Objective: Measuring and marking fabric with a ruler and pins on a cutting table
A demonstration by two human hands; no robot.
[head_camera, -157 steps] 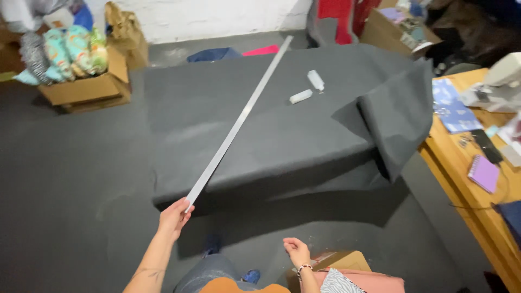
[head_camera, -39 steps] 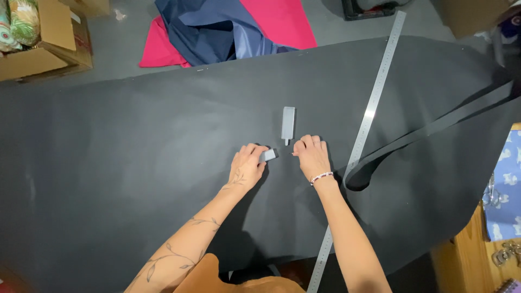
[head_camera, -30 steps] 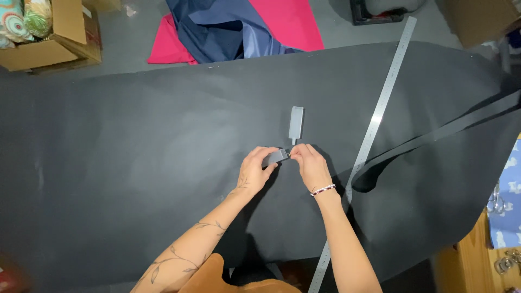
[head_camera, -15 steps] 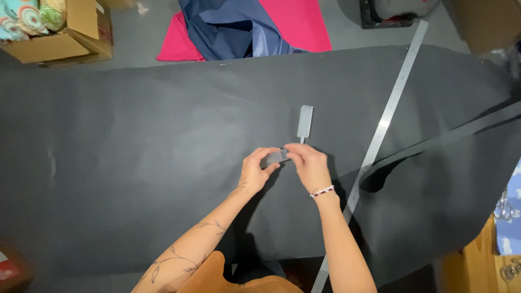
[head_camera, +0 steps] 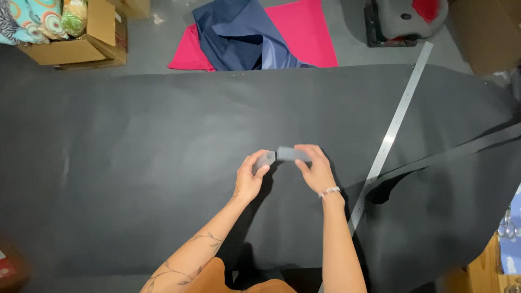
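head view | left hand (head_camera: 251,180) fingers pinch a small grey block (head_camera: 265,159) | right hand (head_camera: 313,169) fingers clasp a longer grey block (head_camera: 292,154) | blocks nearly end to end above black fabric (head_camera: 135,163) | metal ruler (head_camera: 392,132) lies well right

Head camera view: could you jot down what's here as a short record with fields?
Left hand: pinches a small grey piece
Right hand: holds a longer grey bar, end to end with the piece
Surface: black fabric, spread wide
Ruler: long metal ruler, lying diagonally to the right
Beyond: red cloth, navy cloth, cardboard box
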